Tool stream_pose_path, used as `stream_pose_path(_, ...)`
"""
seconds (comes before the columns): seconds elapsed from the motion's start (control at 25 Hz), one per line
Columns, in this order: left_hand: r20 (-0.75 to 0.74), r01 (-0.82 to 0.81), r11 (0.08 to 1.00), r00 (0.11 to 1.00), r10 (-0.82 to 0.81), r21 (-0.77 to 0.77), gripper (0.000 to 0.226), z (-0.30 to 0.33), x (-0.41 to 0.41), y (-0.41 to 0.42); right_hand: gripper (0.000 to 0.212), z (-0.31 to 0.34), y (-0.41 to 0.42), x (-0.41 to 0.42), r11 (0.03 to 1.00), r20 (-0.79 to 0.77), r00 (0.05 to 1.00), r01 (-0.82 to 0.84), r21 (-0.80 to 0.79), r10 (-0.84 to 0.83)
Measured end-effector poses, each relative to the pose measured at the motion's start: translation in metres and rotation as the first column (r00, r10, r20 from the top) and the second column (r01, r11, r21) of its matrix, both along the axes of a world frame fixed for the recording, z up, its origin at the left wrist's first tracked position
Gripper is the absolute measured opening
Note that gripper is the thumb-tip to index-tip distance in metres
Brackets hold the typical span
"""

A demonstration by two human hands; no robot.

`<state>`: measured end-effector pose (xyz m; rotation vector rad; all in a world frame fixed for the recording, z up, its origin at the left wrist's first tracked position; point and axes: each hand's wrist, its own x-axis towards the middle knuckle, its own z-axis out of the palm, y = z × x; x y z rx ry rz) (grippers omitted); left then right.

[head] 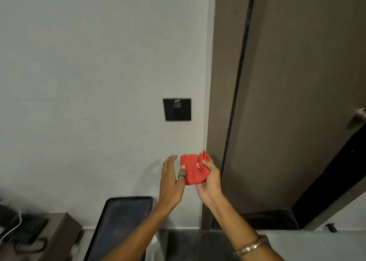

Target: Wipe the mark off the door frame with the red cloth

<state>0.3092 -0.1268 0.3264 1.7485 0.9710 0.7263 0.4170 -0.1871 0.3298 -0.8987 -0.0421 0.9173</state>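
Observation:
A folded red cloth (pixel 193 169) is held in front of the wall at lower centre. My right hand (pixel 210 183) grips its right side, thumb on top. My left hand (pixel 171 179), with a dark ring on one finger, touches the cloth's left edge with its thumb while the other fingers are spread. The brown door frame (pixel 223 82) runs up just right of the cloth, beside a dark gap and the brown door (pixel 297 102). I cannot make out a mark on the frame.
A black switch plate (pixel 177 109) sits on the grey wall left of the frame. A door handle (pixel 357 118) shows at the right edge. Below are a dark tray (pixel 111 229), a desk with a phone (pixel 25 229), and a door stop (pixel 331 227).

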Motion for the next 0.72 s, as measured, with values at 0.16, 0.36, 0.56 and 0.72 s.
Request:
stream_pose_path(0.16, 0.126, -0.031, 0.599, 0.968, 0.218, -0.800, 0.039, -0.029, -0.054, 0.026, 0.029, -0.042, 0.030, -0.072, 0.970, -0.077, 0.980, -0.193, -0.149, 0.183)
stream_pose_path(0.36, -0.143, -0.239, 0.618, 0.969, 0.201, -0.749, 0.031, -0.091, -0.142, 0.071, 0.023, -0.125, 0.070, -0.125, 0.703, 0.147, 0.814, -0.376, -0.603, 0.561)
stream_pose_path(0.56, -0.397, -0.409, 0.587, 0.904, 0.158, -0.698, 0.038, -0.204, -0.214, 0.114, 0.027, -0.233, 0.108, -0.200, 0.435, -0.008, 0.708, -0.444, -0.784, 0.706)
stream_pose_path(0.72, -0.490, -0.512, 0.537, 0.849, 0.199, -0.670, 0.035, -0.282, -0.242, 0.127, 0.035, -0.302, 0.127, -0.235, 0.261, -0.067, 0.623, -0.420, -0.869, 0.779)
